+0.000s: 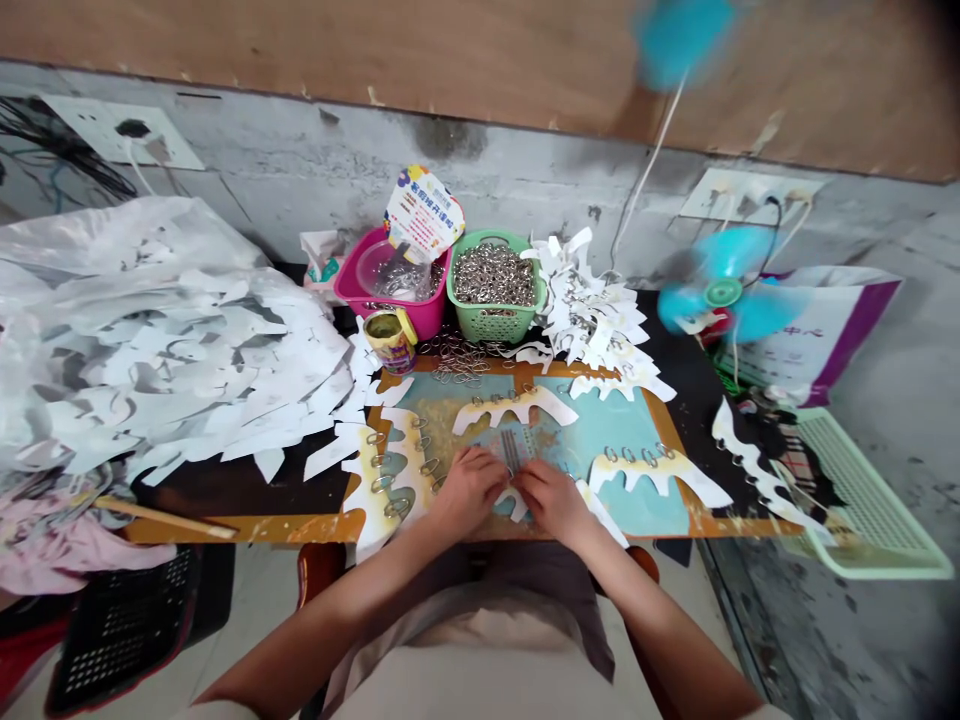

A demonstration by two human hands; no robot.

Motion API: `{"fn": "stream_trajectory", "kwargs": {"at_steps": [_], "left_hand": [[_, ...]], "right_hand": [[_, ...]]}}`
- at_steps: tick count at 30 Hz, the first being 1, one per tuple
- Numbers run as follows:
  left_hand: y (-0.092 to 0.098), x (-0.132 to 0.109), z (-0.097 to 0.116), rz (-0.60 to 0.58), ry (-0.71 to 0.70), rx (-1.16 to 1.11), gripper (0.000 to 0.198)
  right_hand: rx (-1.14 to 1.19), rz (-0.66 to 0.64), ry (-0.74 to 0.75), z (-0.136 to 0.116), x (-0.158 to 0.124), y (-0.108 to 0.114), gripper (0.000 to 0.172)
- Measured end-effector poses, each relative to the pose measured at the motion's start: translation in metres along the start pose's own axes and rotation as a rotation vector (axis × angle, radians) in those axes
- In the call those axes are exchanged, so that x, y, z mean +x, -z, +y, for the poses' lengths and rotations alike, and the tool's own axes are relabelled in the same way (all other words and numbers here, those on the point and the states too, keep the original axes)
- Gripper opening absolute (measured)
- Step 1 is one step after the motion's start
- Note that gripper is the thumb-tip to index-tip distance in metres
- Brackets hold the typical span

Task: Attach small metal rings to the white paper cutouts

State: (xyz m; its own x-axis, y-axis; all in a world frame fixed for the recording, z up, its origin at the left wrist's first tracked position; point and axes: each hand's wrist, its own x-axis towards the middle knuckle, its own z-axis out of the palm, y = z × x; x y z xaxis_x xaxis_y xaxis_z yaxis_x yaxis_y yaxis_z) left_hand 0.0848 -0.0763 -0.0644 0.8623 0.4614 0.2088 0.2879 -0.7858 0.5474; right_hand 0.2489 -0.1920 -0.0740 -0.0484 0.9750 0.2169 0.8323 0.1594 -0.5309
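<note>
Seated at a cluttered bench (247, 527), forearms reaching in from the near edge. Left hand (466, 490) and right hand (553, 503) nearly meet at front centre, fingers curled downward. Both grips look closed on a small white card piece (514, 505); the exact pinch is hard to read. A ribbed metal piece (511, 450) lies just beyond the fingertips.

Card pieces are white and die-cut, with a wavy, toothed edge and metal rings along the opposite side. One ringed strip (514, 405) lies just ahead of the hands; a second ringed strip (660, 472) lies to the right; a third ringed strip (390, 470) curves along the left, beside the left hand. All three rest on a teal printed mat (480, 400).

Farther back: green basket (495, 285) heaped with metal rings, pink basket (429, 315) beside it, yellow tin (390, 340) in front of that, loose rings (457, 358) by the mat's far edge. A ragged stack of ringed cards (592, 315) stands to the right of the green basket. Large heap of white card cut-outs (165, 340) at left. Teal fan (724, 290) at far right, blades blurred.
</note>
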Motion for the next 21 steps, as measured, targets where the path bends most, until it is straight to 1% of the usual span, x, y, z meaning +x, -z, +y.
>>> {"fn": "stream_trajectory", "kwargs": {"at_steps": [3,5,8,12,16,21], "left_hand": [[0.002,0.004,0.002,0.013,0.075,-0.047,0.029],[0.005,0.008,0.003,-0.007,0.053,-0.084,0.034],[0.01,0.013,0.005,-0.044,0.007,-0.086,0.035],[0.009,0.016,0.004,-0.086,0.011,-0.051,0.029],[0.008,0.017,0.004,-0.111,0.003,-0.079,0.032],[0.01,0.016,0.002,-0.113,-0.005,-0.071,0.035]], "right_hand": [[-0.06,0.0,0.024,0.002,-0.002,-0.003,0.019],[-0.061,0.016,0.035,0.003,-0.004,-0.004,0.02],[-0.039,0.027,0.047,0.003,-0.004,-0.005,0.02],[-0.023,0.024,0.06,0.002,-0.003,-0.003,0.019],[-0.001,-0.034,0.093,0.004,-0.005,0.006,0.021],[-0.045,-0.071,0.119,0.005,-0.008,0.01,0.029]]}}
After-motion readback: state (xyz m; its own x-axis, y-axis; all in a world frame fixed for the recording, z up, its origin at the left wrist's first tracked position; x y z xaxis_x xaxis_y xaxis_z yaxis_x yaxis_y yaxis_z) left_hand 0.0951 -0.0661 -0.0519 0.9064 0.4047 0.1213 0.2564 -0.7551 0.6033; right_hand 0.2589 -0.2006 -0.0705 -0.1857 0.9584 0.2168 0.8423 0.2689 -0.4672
